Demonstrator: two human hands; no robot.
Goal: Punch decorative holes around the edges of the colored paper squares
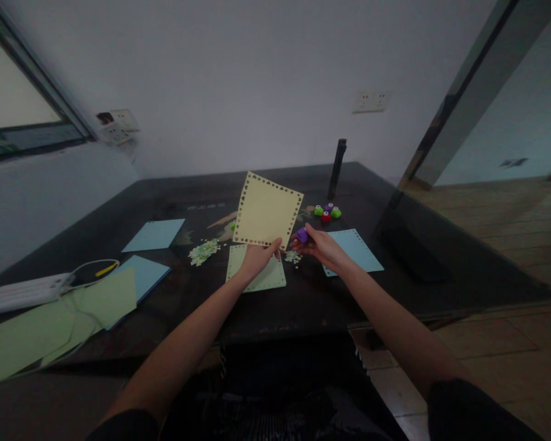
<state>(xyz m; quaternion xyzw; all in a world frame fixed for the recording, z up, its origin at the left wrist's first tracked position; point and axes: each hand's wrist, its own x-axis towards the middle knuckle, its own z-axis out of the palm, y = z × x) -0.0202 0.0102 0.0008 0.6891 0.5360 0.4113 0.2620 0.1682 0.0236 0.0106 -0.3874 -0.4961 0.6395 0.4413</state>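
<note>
Mid-frame, my raised cream card [269,211] hides fingers of my left hand [257,258] and part of a green object [233,226]. The left edge crops green sheets [32,327], lower left; I can't tell the shapes of the paper bits [204,252].

Short dk sleeves, blk or nr-blk, are worn on both arms: the L sleeve [123,425] is cut off by the bottom edge of the view, the R sleeve [472,410] is seen more fully, w/ a plain hem. The L forearm [190,334] & R forearm [395,321] are left bare, as are the L hand [257,260] & R hand [324,246]. Dk clothing [289,361] is worn over the lap, edged at each side w/ narrow white marks [223,361]. Fine vert. lines [275,425] are seen low ctr.; fabric can't be told.
</note>
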